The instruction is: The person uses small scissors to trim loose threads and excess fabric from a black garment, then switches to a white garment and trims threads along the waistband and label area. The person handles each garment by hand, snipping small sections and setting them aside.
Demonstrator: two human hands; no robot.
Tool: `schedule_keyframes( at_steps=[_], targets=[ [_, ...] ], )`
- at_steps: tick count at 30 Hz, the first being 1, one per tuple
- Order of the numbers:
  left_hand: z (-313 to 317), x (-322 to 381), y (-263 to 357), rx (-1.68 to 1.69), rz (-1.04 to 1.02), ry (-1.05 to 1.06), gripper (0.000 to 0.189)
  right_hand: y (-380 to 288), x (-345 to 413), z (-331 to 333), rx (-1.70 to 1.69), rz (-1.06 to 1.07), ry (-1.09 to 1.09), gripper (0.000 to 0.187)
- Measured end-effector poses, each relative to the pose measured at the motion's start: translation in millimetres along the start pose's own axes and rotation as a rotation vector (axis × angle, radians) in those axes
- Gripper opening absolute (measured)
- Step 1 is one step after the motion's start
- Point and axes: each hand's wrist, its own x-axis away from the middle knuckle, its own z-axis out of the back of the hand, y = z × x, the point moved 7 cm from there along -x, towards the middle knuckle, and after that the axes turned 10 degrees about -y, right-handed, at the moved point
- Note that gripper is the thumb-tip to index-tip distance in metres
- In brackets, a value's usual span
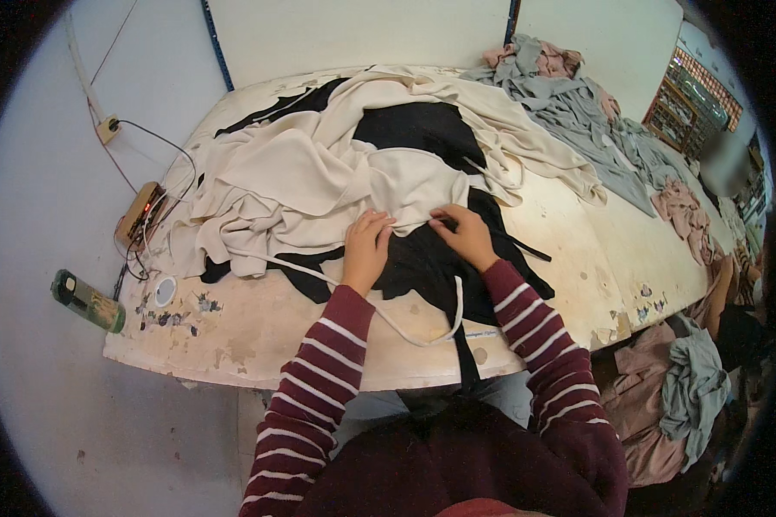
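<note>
Cream knit fabric [417, 184] lies bunched over black fabric [417, 265] on the worktable before me. At the near edge of a cream piece, my left hand [367, 249] pinches the cloth between thumb and fingers. My right hand [467, 234] holds the same edge a short way to the right, with its fingers bent. A cream cord [420, 341] loops over the table below my hands. Between my arms a black strap [467, 362] hangs past the front edge. Another black strap [530, 249] sticks out to the right.
Grey fabric [575, 116] and pink fabric [682, 210] lie along the table's right side. More garments [646, 407] hang at lower right, near another person's arm [721, 291]. At left are a green bottle [89, 304], a wired power box [141, 216] and a round white disc [165, 292].
</note>
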Motion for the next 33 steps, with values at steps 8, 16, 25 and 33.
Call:
schedule_keyframes(
  at_steps=[8,16,25,33],
  targets=[
    [15,1,33,0.124,-0.006,0.125,0.014,-22,-77,45,-0.162,0.081,0.242,0.029],
    [7,5,30,0.106,0.003,0.024,0.015,-30,-166,-9,0.34,-0.162,0.005,0.046],
    [63,12,12,-0.016,0.155,0.501,0.026,-51,-40,-3,0.331,0.105,0.046,0.022],
    [20,3,-19,-0.17,0.365,0.009,0.026,-36,-59,71,-0.029,0.063,0.143,0.045]
  ],
)
